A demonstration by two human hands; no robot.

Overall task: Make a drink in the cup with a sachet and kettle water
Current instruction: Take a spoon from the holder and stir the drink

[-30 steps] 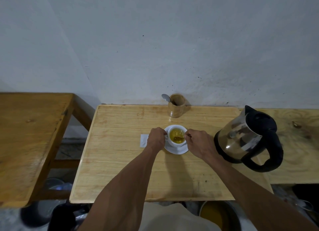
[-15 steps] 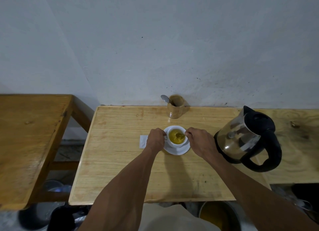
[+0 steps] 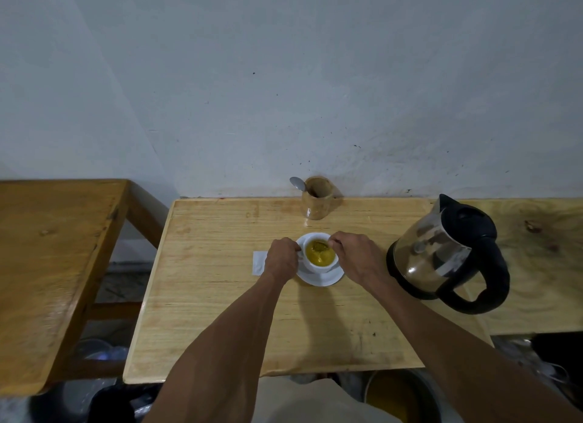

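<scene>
Right hand (image 3: 358,260) pinches spoon (image 3: 321,247) in yellow drink; left hand (image 3: 281,260) grips cup (image 3: 320,258) at its left side. Cup sits on saucer (image 3: 321,277), table (image 3: 220,296) center, kettle (image 3: 441,258) right. Risks: liquid near the rim, hard stir slops over; cup skates on saucer if left grip loosens.

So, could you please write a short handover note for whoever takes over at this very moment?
Left hand: steadying the cup at its left side.
Right hand: holding a spoon whose bowl dips into the yellow drink.
The cup stands on its saucer, mid-table. The sachet lies flat just left of the left hand. The kettle stands upright to the right.
Done: water and powder appear to be in the cup.
Left: finish stirring, take the spoon out, probably return it to the wooden holder by the wall.
</scene>
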